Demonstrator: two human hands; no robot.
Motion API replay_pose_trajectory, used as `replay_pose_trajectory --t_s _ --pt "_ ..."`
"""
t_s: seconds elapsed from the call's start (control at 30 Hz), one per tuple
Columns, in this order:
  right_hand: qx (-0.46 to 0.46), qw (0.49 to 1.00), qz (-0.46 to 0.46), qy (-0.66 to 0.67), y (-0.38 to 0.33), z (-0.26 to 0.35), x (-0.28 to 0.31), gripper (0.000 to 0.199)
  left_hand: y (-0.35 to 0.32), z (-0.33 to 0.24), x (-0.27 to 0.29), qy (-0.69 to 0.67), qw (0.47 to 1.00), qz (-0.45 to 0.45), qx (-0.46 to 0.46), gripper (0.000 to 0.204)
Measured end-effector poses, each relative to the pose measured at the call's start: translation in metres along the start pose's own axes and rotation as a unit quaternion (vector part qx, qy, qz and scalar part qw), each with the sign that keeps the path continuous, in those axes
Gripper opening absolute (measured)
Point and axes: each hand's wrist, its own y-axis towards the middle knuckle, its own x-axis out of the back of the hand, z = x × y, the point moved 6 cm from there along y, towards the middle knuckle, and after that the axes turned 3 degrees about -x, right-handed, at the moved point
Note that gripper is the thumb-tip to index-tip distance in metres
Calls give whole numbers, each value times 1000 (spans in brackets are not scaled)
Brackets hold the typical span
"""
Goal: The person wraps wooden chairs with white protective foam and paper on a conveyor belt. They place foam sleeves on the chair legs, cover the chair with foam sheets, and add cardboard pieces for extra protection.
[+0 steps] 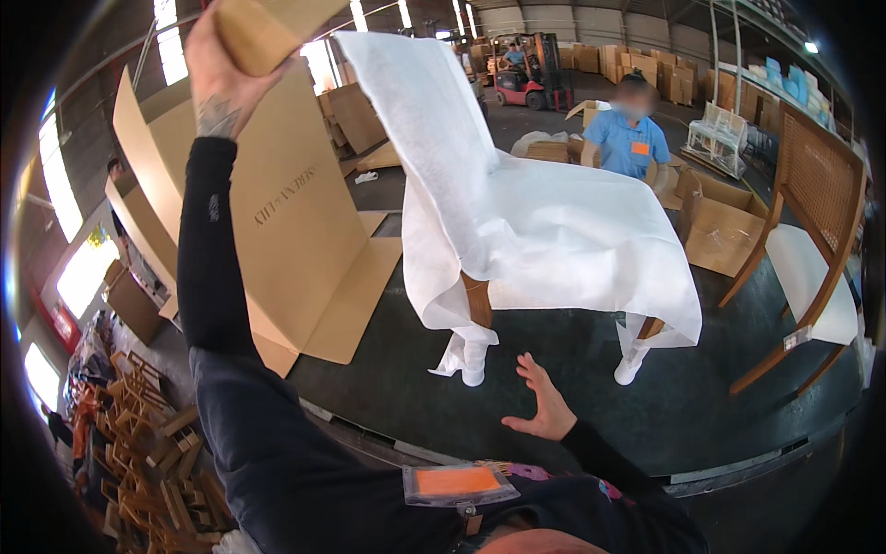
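A chair (pixel 476 300) stands in front of me, draped in a white foam sheet (pixel 577 222) over its back and seat. Part of a wooden leg shows below the sheet, and the feet are wrapped in white. High at the upper left, my left hand (pixel 226 78) grips a tan cardboard piece (pixel 268 32), cut off by the picture's top edge. Below the chair seat, my right hand (pixel 544 403) is open with fingers spread, holding nothing and apart from the chair. A large open cardboard carton (pixel 295 212) stands left of the chair.
An unwrapped wooden chair (pixel 812 268) with a cane back stands at the right on the dark work surface (pixel 554 360). A co-worker in a blue shirt (pixel 628 143) is beyond, near an open box (pixel 724 222). Wooden parts (pixel 152 443) pile at lower left; a red forklift (pixel 531 78) is far off.
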Motion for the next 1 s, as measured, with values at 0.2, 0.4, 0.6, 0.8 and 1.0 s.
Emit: replay_pose_trajectory --t_s 0.2,0.4,0.6,0.8,1.0 --pt "-85 996 -29 13 -71 -35 -2 116 28 -8 -68 -37 993 105 -44 107" --pt "-163 986 -25 35 -119 -60 -4 123 39 -25 -95 35 990 118 -75 103" --pt "-127 992 -14 14 -112 -58 0 114 46 -15 -96 -4 984 172 -47 109" --pt "-117 993 -14 0 -106 -54 13 111 52 -14 -101 14 974 221 -47 112" --pt "-123 992 11 9 -111 -59 13 107 54 -26 -115 -46 966 249 -51 117"
